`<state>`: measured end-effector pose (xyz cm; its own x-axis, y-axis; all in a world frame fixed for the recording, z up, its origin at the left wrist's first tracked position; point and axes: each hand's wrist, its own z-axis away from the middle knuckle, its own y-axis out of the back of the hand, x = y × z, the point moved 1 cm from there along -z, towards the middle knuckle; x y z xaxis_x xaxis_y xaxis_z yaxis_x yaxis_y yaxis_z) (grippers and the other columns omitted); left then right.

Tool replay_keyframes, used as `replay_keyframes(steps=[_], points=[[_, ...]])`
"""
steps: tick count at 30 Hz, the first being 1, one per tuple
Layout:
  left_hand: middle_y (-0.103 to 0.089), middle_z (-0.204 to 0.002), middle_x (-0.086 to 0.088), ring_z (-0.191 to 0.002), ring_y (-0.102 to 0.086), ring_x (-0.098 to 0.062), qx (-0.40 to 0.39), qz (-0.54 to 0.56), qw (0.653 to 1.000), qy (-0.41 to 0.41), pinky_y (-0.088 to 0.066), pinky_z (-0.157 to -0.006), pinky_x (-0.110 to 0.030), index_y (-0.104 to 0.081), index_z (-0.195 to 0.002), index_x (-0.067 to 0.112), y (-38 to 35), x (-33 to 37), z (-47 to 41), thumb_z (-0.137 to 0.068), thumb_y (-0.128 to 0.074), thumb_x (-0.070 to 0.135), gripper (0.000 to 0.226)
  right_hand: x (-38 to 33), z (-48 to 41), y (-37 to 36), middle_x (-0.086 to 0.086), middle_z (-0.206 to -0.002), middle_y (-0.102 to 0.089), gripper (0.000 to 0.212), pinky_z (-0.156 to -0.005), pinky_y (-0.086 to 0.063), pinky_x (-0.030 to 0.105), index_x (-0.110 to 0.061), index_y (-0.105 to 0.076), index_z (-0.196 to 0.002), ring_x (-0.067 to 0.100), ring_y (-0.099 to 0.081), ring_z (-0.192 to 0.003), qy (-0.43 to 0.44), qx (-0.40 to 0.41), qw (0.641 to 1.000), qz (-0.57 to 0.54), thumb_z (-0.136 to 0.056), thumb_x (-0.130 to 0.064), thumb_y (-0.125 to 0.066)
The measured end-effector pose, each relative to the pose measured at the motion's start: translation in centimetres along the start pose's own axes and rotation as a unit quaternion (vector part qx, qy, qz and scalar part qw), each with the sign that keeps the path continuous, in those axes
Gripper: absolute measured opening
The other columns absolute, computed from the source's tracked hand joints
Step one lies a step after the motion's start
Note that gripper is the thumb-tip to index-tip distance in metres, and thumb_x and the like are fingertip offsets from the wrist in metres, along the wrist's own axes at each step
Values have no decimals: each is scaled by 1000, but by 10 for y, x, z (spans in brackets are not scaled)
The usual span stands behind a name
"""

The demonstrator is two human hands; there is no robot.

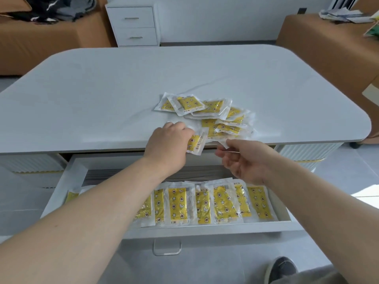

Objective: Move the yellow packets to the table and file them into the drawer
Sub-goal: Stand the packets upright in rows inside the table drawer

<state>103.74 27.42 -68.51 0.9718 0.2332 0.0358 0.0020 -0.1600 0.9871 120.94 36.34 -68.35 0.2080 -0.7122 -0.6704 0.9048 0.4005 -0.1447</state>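
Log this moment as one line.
left hand grips packet | right hand pinches second packet | pile on table | drawer open, row filed

Head-worn — close, down over table (102, 89)

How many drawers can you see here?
3. An upper drawer and a lower drawer, both shut, in the white cabinet; one open drawer under the table, holding yellow packets. More may be hidden.
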Motion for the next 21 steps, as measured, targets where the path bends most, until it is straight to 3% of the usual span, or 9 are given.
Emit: replay_keyframes(steps=[5,7,10,14,18,21], points=[[-67,-116,1,-105,-61,-26,31,86,995,33,-53,-85,-41,-64,-126,23,6,-3,7,-83,-58,-1,49,-2,14,-8,6,-82,-70,14,-45,-51,24,-8,-64,-96,20,-66,-64,104,69,990,-63,-100,-16,-54],[-66,-110,1,-97,-62,-25,59,119,990,49,-54,-79,-40,-66,-117,21,7,-5,10,-86,-61,2,36,-3,22,-8,2,-72,-68,13,-59,-61,30,-10,-64,-90,20,-69,-70,155,120,978,-63,-96,-16,-54],[-63,-100,2,-91,-60,-22,91,136,986,44,-51,-73,-36,-69,-97,19,8,-10,15,-86,-67,4,18,-3,34,-5,1,-64,-66,17,-78,-63,34,-10,-63,-77,17,-68,-65,211,166,960,-85,-91,-15,-57],[-69,-82,1,-83,-60,-28,170,72,983,11,-47,-65,-32,-78,-80,18,14,-15,20,-75,-80,5,14,1,46,-3,13,-82,-57,18,-83,-63,37,-6,-53,-67,27,-71,-76,245,168,945,-135,-84,-5,-57],[-72,-94,5,-82,-65,-26,199,105,973,45,-47,-62,-30,-76,-88,19,23,-17,30,-87,-72,15,6,8,48,-3,16,-97,-61,18,-80,-64,43,-4,-53,-67,39,-69,-103,250,146,944,-159,-81,7,-56],[-74,-92,1,-81,-67,-27,196,138,970,35,-54,-66,-40,-73,-92,15,24,-19,38,-90,-70,14,3,13,49,-6,14,-91,-66,23,-84,-62,44,-5,-53,-65,32,-69,-93,247,124,952,-134,-80,12,-54]])
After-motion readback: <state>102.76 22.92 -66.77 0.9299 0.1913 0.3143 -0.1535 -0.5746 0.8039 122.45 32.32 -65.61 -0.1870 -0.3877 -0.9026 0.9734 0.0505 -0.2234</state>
